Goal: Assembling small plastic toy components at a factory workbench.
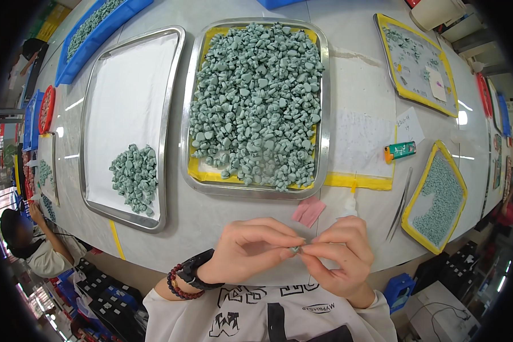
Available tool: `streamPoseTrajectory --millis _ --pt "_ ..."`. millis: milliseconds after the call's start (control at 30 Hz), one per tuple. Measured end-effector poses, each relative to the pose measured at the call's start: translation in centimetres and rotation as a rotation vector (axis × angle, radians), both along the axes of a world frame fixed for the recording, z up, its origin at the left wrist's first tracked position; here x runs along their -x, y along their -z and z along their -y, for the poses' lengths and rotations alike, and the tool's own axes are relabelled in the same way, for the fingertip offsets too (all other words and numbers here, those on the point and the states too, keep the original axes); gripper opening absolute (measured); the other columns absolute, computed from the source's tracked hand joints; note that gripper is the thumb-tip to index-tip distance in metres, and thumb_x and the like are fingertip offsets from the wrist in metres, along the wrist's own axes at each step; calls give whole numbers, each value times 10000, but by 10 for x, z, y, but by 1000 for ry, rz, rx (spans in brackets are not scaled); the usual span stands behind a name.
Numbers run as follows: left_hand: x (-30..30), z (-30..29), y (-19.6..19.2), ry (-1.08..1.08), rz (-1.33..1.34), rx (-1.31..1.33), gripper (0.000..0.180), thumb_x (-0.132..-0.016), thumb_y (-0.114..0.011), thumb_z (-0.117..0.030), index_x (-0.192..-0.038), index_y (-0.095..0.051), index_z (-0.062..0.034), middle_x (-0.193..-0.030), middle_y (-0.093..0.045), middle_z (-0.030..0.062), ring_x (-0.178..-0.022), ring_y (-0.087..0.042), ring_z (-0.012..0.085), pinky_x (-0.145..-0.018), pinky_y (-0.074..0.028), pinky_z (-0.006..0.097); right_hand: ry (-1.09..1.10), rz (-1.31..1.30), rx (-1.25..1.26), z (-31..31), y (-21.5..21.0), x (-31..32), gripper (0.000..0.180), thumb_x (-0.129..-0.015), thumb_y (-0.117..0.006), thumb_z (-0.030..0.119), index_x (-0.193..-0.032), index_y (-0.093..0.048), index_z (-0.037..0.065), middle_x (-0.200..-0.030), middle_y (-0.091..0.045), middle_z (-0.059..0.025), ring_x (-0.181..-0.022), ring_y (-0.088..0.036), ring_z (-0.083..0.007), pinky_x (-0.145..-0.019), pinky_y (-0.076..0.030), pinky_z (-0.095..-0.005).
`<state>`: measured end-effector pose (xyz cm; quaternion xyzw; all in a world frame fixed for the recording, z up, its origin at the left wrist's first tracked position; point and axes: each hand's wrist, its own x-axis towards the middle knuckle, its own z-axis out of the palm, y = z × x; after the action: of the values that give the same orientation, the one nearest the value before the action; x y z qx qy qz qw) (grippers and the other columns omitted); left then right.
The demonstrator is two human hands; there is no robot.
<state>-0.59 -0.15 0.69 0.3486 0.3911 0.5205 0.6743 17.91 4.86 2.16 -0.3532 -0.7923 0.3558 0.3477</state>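
pinching together at six o'clock, left hand and right hand both grip one small grey-green piece by fingertips; it looks light, hard, likely slippery, best held by its edges. heaped tray at twelve o'clock.

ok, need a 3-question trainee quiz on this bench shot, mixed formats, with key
1. True or false: the left hand and right hand pinch one small grey-green piece together.
2. Which holds more grey-green pieces: A, the middle steel tray with yellow liner, or B, the left steel tray with white liner?
3. Fill in: the pink folded paper slips lie on the white table just in front of the ____ tray.

Key: 1 true; 2 A; 3 middle
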Motion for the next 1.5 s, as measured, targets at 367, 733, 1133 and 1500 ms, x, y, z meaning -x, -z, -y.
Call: streamPoseTrajectory --millis 367,733,1133,1500 --pt "1 4 1 -29 -220 -90 253 -743 -583 132 -953 -676 26 -977 -637 160 -878 -625 200 -757 -514 293 60 130 -92 8 -5 10 196 -588 -736 20 -741 -636 91 -778 -589 -16 -729 -523 -202 -625 -386 -346" --pt "122 22 -19 -638 -1483 -333 230 -738 -600 72 -946 -646 -14 -931 -629 120 -852 -597 254 -711 -486 320 566 -1157 1028 102 -228 17 201 -838 -569 293 -843 -476 115 -729 -582 -31 -675 -525 -225 -660 -433 -363" --pt "53 -119 -39 -229 -1599 -817 486 -829 -634 -306 -1234 -521 -63 -1361 -395 213 -1234 -375 412 -1018 -306 479 82 -952 -20 64 -71 -75 538 -904 -325 602 -1019 -391 80 -769 -639 -163 -782 -553 -280 -703 -459 -367" --pt "48 -147 -18 154 -1600 -517 636 -868 -535 -382 -1379 -336 -61 -1460 -227 213 -1351 -184 412 -1070 -155 564 154 -148 254 -31 -33 -77 643 -924 -319 536 -1130 -459 -57 -1037 -572 -199 -982 -523 -298 -914 -389 -390"
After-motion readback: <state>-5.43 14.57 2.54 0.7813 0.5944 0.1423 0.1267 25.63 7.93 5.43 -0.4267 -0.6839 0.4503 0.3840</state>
